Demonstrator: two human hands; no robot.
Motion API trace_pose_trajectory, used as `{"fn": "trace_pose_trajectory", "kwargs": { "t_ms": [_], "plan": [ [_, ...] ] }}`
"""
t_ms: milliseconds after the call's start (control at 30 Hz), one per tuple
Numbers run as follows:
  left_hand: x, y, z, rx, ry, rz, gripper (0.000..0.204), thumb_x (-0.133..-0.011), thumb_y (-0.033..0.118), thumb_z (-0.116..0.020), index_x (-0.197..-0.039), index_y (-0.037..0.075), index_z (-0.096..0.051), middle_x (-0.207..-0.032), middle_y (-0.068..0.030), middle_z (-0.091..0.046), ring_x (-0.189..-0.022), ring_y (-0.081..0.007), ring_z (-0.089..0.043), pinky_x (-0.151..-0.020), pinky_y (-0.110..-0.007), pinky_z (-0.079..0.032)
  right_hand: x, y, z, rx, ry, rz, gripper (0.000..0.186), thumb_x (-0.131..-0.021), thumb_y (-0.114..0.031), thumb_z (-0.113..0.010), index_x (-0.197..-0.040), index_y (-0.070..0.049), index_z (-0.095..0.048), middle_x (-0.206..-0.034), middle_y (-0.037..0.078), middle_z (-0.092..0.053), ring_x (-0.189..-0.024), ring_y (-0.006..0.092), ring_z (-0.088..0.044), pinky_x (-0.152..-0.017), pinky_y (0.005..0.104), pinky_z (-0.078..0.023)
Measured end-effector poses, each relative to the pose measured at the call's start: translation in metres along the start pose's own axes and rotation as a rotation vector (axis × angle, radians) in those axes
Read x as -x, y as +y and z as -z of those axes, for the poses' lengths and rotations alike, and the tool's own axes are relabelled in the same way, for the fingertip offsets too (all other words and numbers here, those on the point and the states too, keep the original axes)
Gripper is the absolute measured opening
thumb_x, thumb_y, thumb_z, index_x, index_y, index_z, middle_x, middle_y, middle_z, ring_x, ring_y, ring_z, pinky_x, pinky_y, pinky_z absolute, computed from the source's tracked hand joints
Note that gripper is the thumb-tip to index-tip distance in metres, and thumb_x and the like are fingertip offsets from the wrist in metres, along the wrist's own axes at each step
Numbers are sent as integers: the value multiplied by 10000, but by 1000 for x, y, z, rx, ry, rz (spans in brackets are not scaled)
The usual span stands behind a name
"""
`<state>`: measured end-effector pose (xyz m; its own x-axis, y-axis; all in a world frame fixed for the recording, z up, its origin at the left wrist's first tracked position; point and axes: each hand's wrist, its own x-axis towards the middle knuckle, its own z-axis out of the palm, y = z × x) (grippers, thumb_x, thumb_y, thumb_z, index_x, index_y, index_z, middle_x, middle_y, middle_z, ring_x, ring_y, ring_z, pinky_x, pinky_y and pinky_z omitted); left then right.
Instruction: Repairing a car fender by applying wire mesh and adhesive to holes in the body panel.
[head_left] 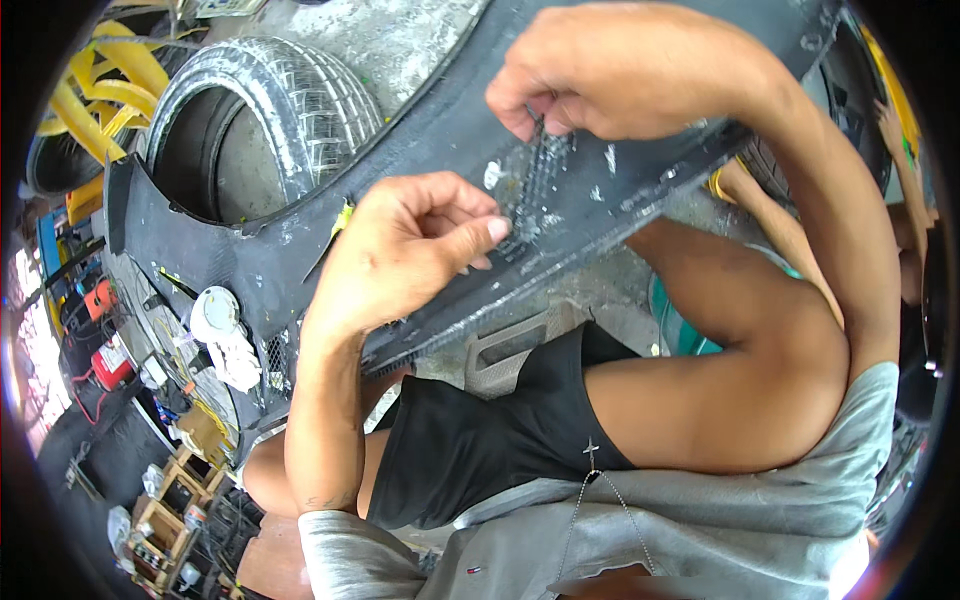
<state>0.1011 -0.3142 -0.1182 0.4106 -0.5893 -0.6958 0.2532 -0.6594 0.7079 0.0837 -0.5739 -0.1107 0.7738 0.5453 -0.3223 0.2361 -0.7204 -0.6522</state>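
A large black car bumper [270, 240] lies slantwise in front of me, scuffed and spotted with white filler-like smears. A dark mesh-like strip [535, 185] lies against its surface between my hands. My left hand [410, 240] is closed, thumb and fingers pinched at the near end of this strip. At its far end my right hand [590, 85] is closed too, wrist bent and fingertips pinched together. My fingers partly hide both ends of the strip. Whether it is fixed to the bumper I cannot tell.
Behind the bumper a worn tyre [270, 120] lies on the concrete floor, with yellow curved parts [120, 75] beside it. At left are a white round tub [215, 315], crumpled white paper [235, 360] and wooden boxes [165, 520]. Another person's hand [885, 130] shows at far right.
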Motion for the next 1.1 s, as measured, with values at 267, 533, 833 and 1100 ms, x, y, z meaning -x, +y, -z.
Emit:
{"fn": "trace_pose_trajectory", "kwargs": {
  "t_ms": [267, 533, 833, 1100],
  "plan": [
    [-5, -7, -3, 52, 7, 68, 140, -938, 31, -770, -1020, -12, -666, -867, -28, -707, -739, -101, -694, -664, -249, -558, 45, -13, 21, 78, 190, 158, 249, -930, -107, -626, -1162, -32, -674, -975, 155, -716, -938, 359, -695, -830, 444, -554],
    [-9, 0, 0, -32, 16, 82, 148, -929, 27, -779, -1010, -16, -662, -847, -22, -697, -713, -78, -659, -644, -230, -544, 29, -41, 27, 293, -113, -259, 217, -955, -194, -654, -1094, -26, -652, -963, 175, -702, -979, 383, -691, -846, 456, -560],
    [-15, -7, -3, -57, 24, 76, 159, -947, 72, -776, -1019, -10, -661, -819, -25, -690, -687, -68, -631, -626, -222, -532, 44, -6, 10, 263, -36, -125, 222, -945, -200, -662, -1068, -15, -649, -925, 177, -701, -946, 369, -704, -831, 445, -567],
    [-14, -1, -6, -122, 91, 69, 161, -937, 110, -791, -944, -8, -681, -764, -23, -685, -622, -69, -608, -575, -221, -499, 38, -4, -2, 367, -70, -80, 259, -952, -191, -633, -1150, -36, -692, -982, 157, -685, -946, 354, -704, -820, 425, -569]
  ]
}}
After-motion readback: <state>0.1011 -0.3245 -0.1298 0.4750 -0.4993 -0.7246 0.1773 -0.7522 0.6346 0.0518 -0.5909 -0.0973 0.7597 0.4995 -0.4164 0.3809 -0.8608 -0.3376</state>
